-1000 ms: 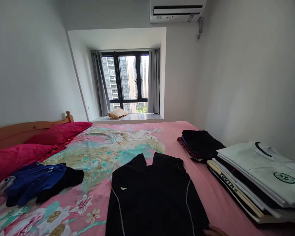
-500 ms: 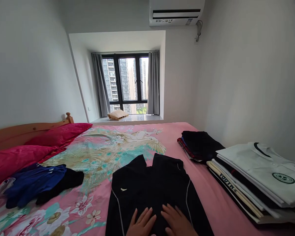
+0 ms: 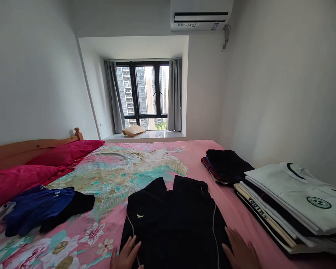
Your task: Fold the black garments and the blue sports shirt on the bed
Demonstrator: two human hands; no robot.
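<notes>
A black shorts-like garment [image 3: 175,220] with thin white piping lies flat on the pink flowered bedspread [image 3: 123,172], just in front of me. My left hand [image 3: 126,256] rests flat on its left edge, fingers stretched out. Over on the garment's right edge lies my right hand [image 3: 240,252], fingers likewise stretched and flat. Neither hand holds anything.
A stack of folded shirts [image 3: 294,207], a white one on top, sits at the right. Behind it is a smaller dark folded pile [image 3: 226,164]. Loose blue and black clothes [image 3: 42,211] lie at the left beside red pillows [image 3: 39,164]. Window [image 3: 145,93] beyond the bed.
Both hands came onto the middle of the black garment, then slid apart to its left and right edges.
</notes>
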